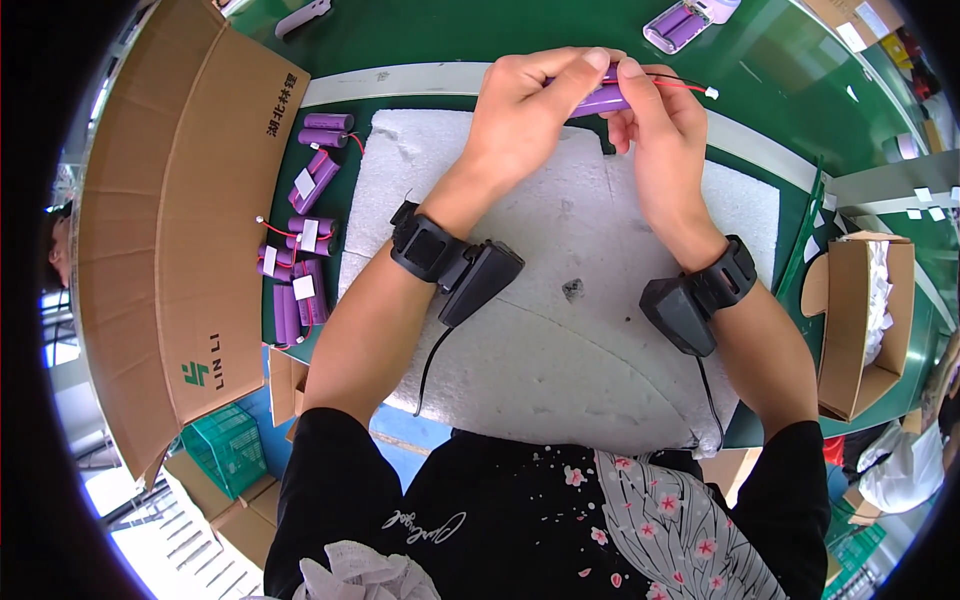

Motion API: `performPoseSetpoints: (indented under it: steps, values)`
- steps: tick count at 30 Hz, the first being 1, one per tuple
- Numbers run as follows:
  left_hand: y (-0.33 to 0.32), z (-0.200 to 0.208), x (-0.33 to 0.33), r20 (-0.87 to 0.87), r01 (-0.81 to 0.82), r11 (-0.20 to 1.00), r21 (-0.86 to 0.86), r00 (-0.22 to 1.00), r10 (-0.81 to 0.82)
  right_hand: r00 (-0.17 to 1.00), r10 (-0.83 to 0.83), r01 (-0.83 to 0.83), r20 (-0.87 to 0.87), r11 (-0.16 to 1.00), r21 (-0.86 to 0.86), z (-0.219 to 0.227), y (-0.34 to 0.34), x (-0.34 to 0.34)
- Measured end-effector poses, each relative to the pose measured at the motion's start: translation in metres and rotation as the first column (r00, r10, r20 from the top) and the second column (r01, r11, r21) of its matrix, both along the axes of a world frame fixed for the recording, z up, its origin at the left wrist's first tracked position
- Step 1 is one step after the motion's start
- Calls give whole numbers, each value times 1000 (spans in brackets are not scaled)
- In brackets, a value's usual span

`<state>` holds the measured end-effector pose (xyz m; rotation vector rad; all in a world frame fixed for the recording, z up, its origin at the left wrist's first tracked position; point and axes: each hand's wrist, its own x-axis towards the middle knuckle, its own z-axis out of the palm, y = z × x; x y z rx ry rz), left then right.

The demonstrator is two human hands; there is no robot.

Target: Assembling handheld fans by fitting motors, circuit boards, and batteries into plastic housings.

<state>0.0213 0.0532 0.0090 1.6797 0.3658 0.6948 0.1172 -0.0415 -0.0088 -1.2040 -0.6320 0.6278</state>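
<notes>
I see both of the wearer's hands near the top of the frame, a little right of centre, working together on a purple battery pack [602, 101]. The left hand [528, 108] pinches its left part, thumb laid along the top; most of its other fingers are hidden from me. The right hand [668, 135] has its thumb and fingers closed at the pack's right end, though I cannot tell exactly where each fingertip touches. From that end a red wire and a black wire run right across the right hand to a white connector [711, 92].

Below the hands, a pale foam slab [560, 385] fills the centre of my view, lying on a green tabletop [400, 35]. I make out a black strapped device on each wrist, the left one [482, 280] and the right one [680, 315], each trailing a cable.

Along the slab's left edge lies a column of purple battery packs [312, 290], several with white labels and red leads. Left of them stands a large cardboard box [215, 200]. At the upper right I see a clear case [680, 27] holding purple cells; at the right edge, a small open carton [848, 345] with white contents. A green basket [222, 450] sits at lower left.
</notes>
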Motion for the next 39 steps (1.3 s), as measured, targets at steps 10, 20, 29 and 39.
performPoseSetpoints:
  steps: [10,20,29,39]
  values:
    - [3,-7,2,-76,-25,1000,6,997,26,1000,-20,20,-8,1000,-18,2,1,0]
    - [1,-8,4,20,31,999,-24,999,-30,1000,-17,17,-7,1000,-8,0,1,2]
    - [2,-13,7,14,19,997,81,1000,-20,1000,-30,30,-4,1000,-9,2,3,1]
    - [1,-8,2,-46,-40,999,-26,998,38,995,-4,7,104,999,-38,1,4,-4]
